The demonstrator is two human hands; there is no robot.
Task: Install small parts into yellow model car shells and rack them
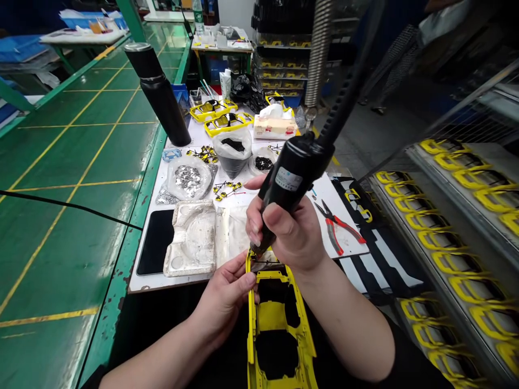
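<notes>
My right hand (pixel 290 227) is wrapped round a black electric screwdriver (pixel 294 167) that hangs from a metal spring and has a cable at its top. Its tip points down at the upper left corner of a yellow plastic frame (pixel 272 316), where the exact contact is too small to make out. That frame has large openings and reaches toward me past the lower edge of view. My left hand (pixel 229 286) pinches the frame's left side just below the tip, thumb on top. Behind my hands lies a dirty white moulded block (pixel 192 237) on the white worktop (pixel 141 273).
Bags of silvery pieces (pixel 188 178) and black screws (pixel 234 148) stand behind the block. A black bottle (pixel 162 100) and tissue box (pixel 275 124) are farther back. Red-handled pliers (pixel 338 224) lie right. Racks of yellow frames (pixel 441 232) flank the right; a green conveyor (pixel 81 162) runs left.
</notes>
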